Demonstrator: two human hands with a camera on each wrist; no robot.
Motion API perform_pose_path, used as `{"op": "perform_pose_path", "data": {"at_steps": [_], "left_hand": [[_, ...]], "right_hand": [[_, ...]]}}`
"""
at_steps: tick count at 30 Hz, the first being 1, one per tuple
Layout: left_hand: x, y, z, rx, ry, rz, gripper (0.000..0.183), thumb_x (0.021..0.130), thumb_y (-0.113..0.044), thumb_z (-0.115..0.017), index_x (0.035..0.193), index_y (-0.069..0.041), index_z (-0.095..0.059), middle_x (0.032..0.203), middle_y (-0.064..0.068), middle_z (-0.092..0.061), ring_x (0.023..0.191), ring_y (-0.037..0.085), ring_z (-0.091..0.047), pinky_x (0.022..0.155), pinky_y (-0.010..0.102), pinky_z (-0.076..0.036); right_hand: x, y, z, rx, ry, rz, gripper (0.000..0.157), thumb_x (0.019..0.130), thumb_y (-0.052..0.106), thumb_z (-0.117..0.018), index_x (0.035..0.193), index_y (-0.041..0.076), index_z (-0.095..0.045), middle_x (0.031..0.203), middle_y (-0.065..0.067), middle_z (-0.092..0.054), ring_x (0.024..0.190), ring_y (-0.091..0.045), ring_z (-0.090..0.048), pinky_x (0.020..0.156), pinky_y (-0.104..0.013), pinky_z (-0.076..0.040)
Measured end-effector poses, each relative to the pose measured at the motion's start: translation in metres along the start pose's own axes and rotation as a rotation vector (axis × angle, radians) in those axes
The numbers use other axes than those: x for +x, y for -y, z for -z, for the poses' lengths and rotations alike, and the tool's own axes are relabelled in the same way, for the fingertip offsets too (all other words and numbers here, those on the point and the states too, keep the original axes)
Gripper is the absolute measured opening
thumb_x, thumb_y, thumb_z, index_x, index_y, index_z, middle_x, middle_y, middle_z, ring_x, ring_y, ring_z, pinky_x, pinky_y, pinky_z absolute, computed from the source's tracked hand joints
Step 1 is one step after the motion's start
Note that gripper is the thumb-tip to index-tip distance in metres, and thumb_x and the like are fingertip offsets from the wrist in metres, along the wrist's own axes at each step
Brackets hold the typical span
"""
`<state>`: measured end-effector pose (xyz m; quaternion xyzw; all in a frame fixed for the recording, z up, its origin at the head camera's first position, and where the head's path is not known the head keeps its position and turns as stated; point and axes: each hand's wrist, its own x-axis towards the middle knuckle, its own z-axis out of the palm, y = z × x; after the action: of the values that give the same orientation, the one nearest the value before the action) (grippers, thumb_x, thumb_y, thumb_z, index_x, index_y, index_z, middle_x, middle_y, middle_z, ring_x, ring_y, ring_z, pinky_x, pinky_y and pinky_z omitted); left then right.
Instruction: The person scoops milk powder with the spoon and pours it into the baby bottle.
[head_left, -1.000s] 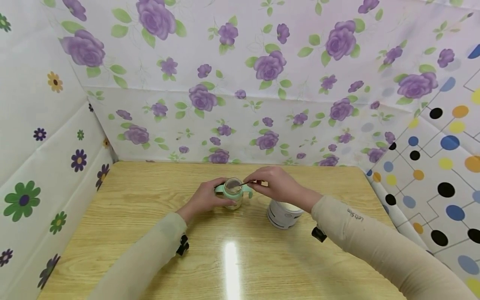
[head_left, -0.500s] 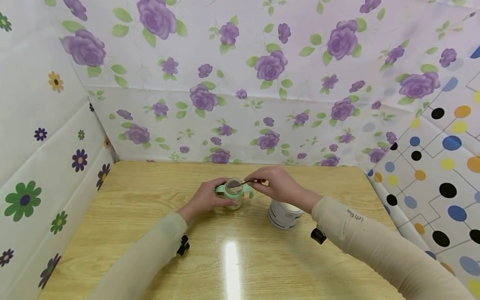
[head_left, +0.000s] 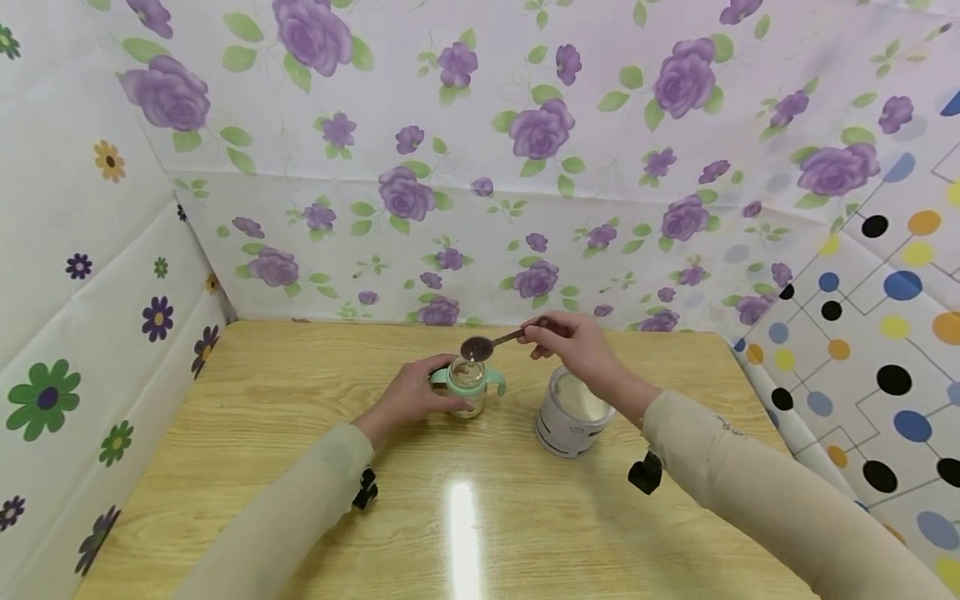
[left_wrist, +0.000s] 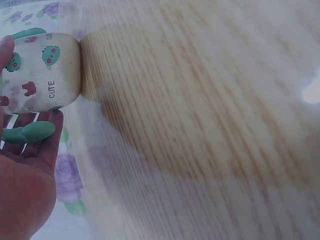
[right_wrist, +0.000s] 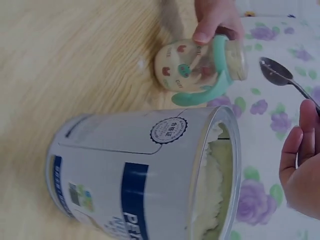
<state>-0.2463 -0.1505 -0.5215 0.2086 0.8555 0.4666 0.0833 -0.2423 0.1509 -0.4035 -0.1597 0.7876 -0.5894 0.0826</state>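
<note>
A clear baby bottle [head_left: 467, 392] with a mint-green collar and two side handles stands uncapped on the table. My left hand [head_left: 415, 392] grips it from the left; in the left wrist view the bottle's side [left_wrist: 42, 72] shows small cartoon prints and the word CUTE. My right hand [head_left: 577, 346] pinches the handle of a dark metal spoon [head_left: 477, 348], whose bowl is over the bottle's mouth. In the right wrist view the spoon's bowl [right_wrist: 275, 71] is apart from the bottle's rim. Pale powder lies inside the open tin [head_left: 566, 427] below my right hand.
The wooden table [head_left: 300, 375] reaches back to a floral cloth wall [head_left: 480, 250]. Patterned cloth walls stand on the left [head_left: 97, 333] and right [head_left: 847, 333]. The tin stands a short way right of the bottle.
My right hand has lifted and shifted right, bringing the spoon's bowl up out of the bottle's mouth. More of the tin's opening shows. My left hand and the bottle have stayed in place.
</note>
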Motion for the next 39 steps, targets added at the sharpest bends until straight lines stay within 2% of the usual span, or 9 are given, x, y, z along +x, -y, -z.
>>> {"op": "perform_pose_path", "data": {"at_steps": [4,7,11,15,20,24,33,39], "left_hand": [[-0.001,-0.002,0.0,0.009,-0.002,0.006,0.078,0.082,-0.039,-0.096,0.15,-0.02,-0.062,0.134,0.0,-0.071,0.121,0.022,-0.067,0.105,0.048,-0.054],[-0.001,-0.003,0.0,0.01,-0.003,0.012,0.077,0.082,-0.039,-0.096,0.149,-0.021,-0.063,0.132,0.0,-0.071,0.12,0.021,-0.067,0.105,0.048,-0.054],[-0.001,-0.004,0.0,0.007,0.0,0.022,0.075,0.081,-0.04,-0.096,0.147,-0.022,-0.064,0.131,-0.002,-0.071,0.118,0.02,-0.067,0.104,0.048,-0.054],[-0.001,-0.005,0.0,0.004,0.001,0.026,0.075,0.081,-0.039,-0.096,0.146,-0.022,-0.064,0.131,-0.002,-0.071,0.118,0.02,-0.067,0.103,0.048,-0.055],[-0.001,-0.006,0.0,-0.002,0.005,0.025,0.075,0.081,-0.037,-0.097,0.146,-0.022,-0.064,0.132,-0.002,-0.071,0.119,0.02,-0.067,0.103,0.047,-0.055],[-0.001,-0.008,0.001,-0.001,0.011,0.027,0.074,0.081,-0.037,-0.097,0.146,-0.022,-0.065,0.132,-0.002,-0.071,0.119,0.019,-0.066,0.103,0.047,-0.054],[-0.001,-0.009,0.002,0.02,0.005,0.025,0.077,0.08,-0.039,-0.097,0.148,-0.021,-0.063,0.135,-0.001,-0.069,0.121,0.021,-0.066,0.104,0.048,-0.054],[-0.001,-0.008,0.001,0.013,0.008,0.013,0.075,0.081,-0.037,-0.097,0.146,-0.02,-0.064,0.131,-0.001,-0.071,0.118,0.021,-0.067,0.103,0.048,-0.055]], "right_hand": [[-0.01,-0.002,0.014,0.193,-0.061,-0.111,0.035,0.109,0.025,-0.067,0.131,-0.002,-0.07,0.11,-0.004,-0.079,0.091,-0.021,-0.073,0.088,-0.031,-0.061],[-0.021,-0.002,0.027,0.303,-0.084,-0.173,0.034,0.109,0.029,-0.066,0.13,0.002,-0.068,0.109,0.001,-0.078,0.09,-0.016,-0.07,0.089,-0.028,-0.059],[-0.038,-0.006,0.047,0.403,-0.12,-0.202,0.025,0.109,0.028,-0.067,0.123,0.008,-0.071,0.108,0.004,-0.079,0.09,-0.013,-0.07,0.089,-0.026,-0.059],[-0.058,-0.011,0.067,0.435,-0.155,-0.192,0.018,0.109,0.026,-0.067,0.116,0.012,-0.074,0.107,0.004,-0.08,0.087,-0.012,-0.071,0.088,-0.025,-0.059],[-0.082,-0.021,0.085,0.381,-0.178,-0.192,0.022,0.109,0.028,-0.067,0.12,0.011,-0.075,0.107,0.004,-0.081,0.087,-0.012,-0.071,0.087,-0.025,-0.058],[-0.096,-0.034,0.093,0.294,-0.197,-0.198,0.029,0.108,0.03,-0.067,0.124,0.007,-0.074,0.109,0.002,-0.08,0.089,-0.013,-0.072,0.086,-0.025,-0.059],[-0.108,-0.058,0.091,0.073,-0.228,-0.172,0.04,0.107,0.031,-0.069,0.126,-0.005,-0.072,0.102,0.004,-0.081,0.084,-0.014,-0.073,0.082,-0.026,-0.06],[-0.111,-0.066,0.087,0.009,-0.232,-0.166,0.044,0.107,0.028,-0.07,0.129,-0.011,-0.069,0.106,-0.003,-0.081,0.085,-0.015,-0.074,0.084,-0.031,-0.063]]}}
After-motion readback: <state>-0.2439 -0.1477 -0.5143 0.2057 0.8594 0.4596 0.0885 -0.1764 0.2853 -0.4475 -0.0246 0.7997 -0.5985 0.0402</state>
